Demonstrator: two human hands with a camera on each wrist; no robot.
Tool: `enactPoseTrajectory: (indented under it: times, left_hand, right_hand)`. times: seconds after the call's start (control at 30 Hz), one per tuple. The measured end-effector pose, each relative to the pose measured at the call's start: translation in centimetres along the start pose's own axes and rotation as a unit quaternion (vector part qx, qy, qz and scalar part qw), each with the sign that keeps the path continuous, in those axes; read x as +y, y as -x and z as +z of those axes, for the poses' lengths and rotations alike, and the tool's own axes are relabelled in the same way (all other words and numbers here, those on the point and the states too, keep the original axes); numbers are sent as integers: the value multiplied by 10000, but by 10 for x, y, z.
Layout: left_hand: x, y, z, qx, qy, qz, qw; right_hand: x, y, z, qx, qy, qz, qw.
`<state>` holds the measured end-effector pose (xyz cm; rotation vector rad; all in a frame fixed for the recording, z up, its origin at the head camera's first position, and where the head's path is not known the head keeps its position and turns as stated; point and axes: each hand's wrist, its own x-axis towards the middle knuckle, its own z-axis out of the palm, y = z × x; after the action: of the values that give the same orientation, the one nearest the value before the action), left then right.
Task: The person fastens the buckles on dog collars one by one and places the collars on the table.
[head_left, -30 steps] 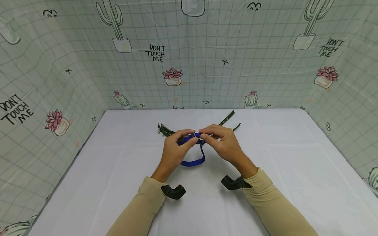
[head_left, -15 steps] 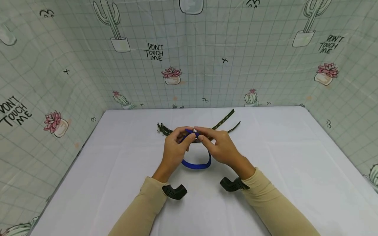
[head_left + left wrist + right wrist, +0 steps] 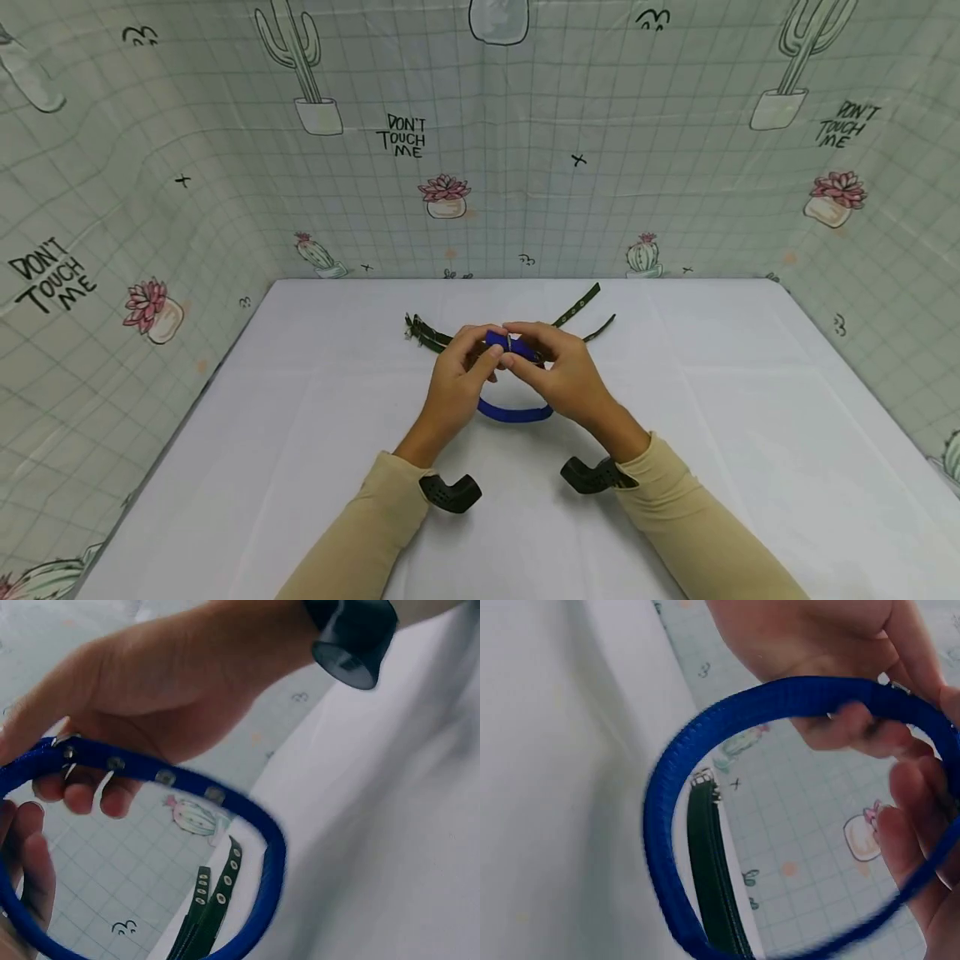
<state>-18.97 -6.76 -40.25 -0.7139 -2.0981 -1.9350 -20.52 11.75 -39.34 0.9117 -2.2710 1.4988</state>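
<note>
Both hands hold a blue collar (image 3: 516,415) above the table, bent into a loop that hangs below them. My left hand (image 3: 452,379) pinches one part near the metal buckle, while my right hand (image 3: 568,373) pinches the band just right of it. Metal eyelets run along the blue band (image 3: 251,808) in the left wrist view, with the fingers of my right hand (image 3: 150,682) at the buckle end. In the right wrist view the plain side of the loop (image 3: 660,825) shows, and the fingers cover part of the band.
Dark green collars (image 3: 427,335) with eyelets lie across the back of the white table (image 3: 337,400), partly behind the hands. Their buckle ends are at left, their tips at right. A printed cloth (image 3: 517,208) hangs behind. Each wrist wears a black camera (image 3: 453,494).
The hands have drawn close together and turned the collar, so its band and buckle now show between the fingertips. The loop below has shifted with them. The green collars stay put.
</note>
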Motion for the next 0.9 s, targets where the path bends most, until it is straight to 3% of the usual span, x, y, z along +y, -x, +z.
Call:
enactPoseTrajectory:
  times: [0.27, 0.43, 0.6, 0.9]
  left_hand:
    - [5, 0, -2, 168, 126, -194, 9996]
    - [0, -2, -5, 426, 511, -339, 9972]
    - [0, -3, -3, 440, 956, -301, 9940]
    - [0, -2, -4, 489, 1375, -78, 9893]
  right_hand:
    - [1, 1, 3, 410, 126, -540, 9976]
    - [0, 0, 1, 537, 69, -658, 9964]
    - [2, -1, 1, 665, 74, -823, 9944]
    - [4, 1, 0, 743, 22, -549, 9957]
